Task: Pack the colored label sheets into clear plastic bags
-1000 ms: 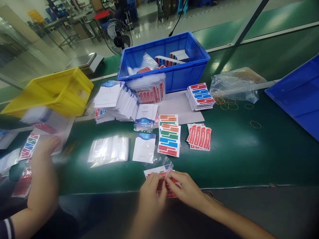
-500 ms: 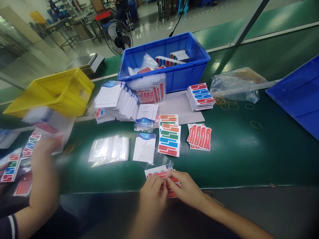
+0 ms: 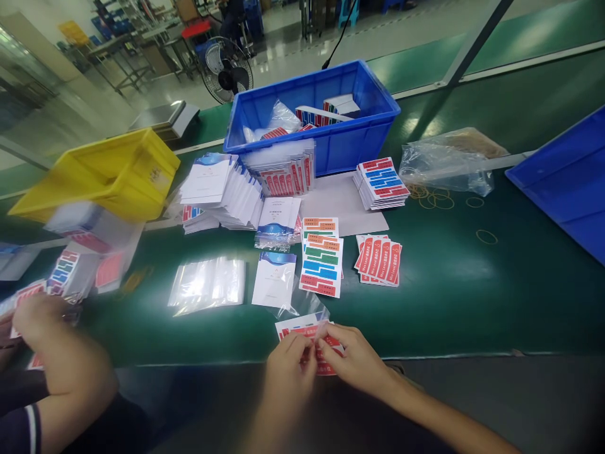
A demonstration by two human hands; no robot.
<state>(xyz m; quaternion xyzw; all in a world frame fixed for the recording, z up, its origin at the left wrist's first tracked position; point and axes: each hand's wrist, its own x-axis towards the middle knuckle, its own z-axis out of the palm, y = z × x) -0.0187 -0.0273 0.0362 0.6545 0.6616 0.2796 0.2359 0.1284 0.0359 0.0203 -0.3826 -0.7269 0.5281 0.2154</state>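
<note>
My left hand (image 3: 286, 366) and my right hand (image 3: 352, 359) meet at the near edge of the green belt (image 3: 449, 296). Both pinch a clear plastic bag (image 3: 307, 309) that holds red and white sticker sheets (image 3: 302, 329). Just beyond lie a white booklet (image 3: 274, 279), a sheet of green, blue and red labels (image 3: 322, 265), a pile of red stickers (image 3: 379, 259) and a stack of empty clear bags (image 3: 208, 284).
A blue bin (image 3: 331, 135) with packs stands at the back, a yellow bin (image 3: 101, 173) at the left, another blue bin (image 3: 567, 180) at the right. Rubber bands (image 3: 437, 198) lie by a plastic bag (image 3: 447, 164). A co-worker's hand (image 3: 45, 315) handles stickers at the far left.
My hands stay on the bag, shifting only slightly. The co-worker's hand at the left has moved down and left with its stickers.
</note>
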